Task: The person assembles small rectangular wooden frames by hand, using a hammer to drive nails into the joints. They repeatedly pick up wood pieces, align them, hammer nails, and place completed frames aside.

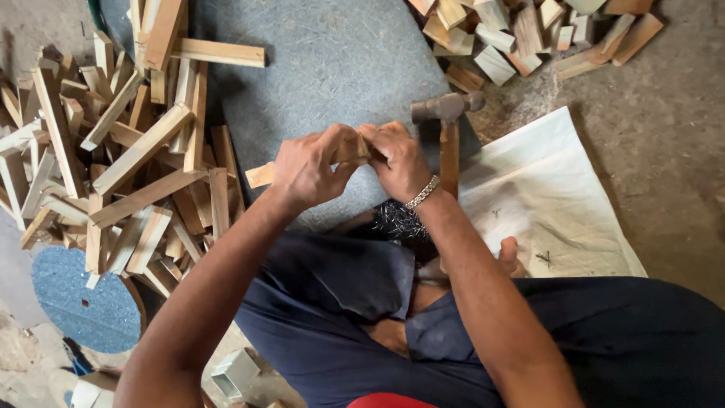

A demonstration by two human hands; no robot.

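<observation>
My left hand (310, 168) grips a short wooden stick (260, 175) whose left end pokes out past the fingers. My right hand (396, 159), with a metal bracelet on the wrist, pinches the same stick at its right end, fingertips meeting the left hand's. Both hands hover over a grey round slab (325, 60). A hammer (447, 121) with a wooden handle lies just right of my right hand, its head pointing away from me. A heap of small dark nails (396, 221) lies under my right wrist.
A big pile of cut wooden sticks (113, 151) fills the left side. Smaller wood blocks (521, 34) are heaped at the top right. A white sheet (555, 193) with a few nails lies on the concrete floor to the right. A blue-grey disc (83, 295) sits lower left.
</observation>
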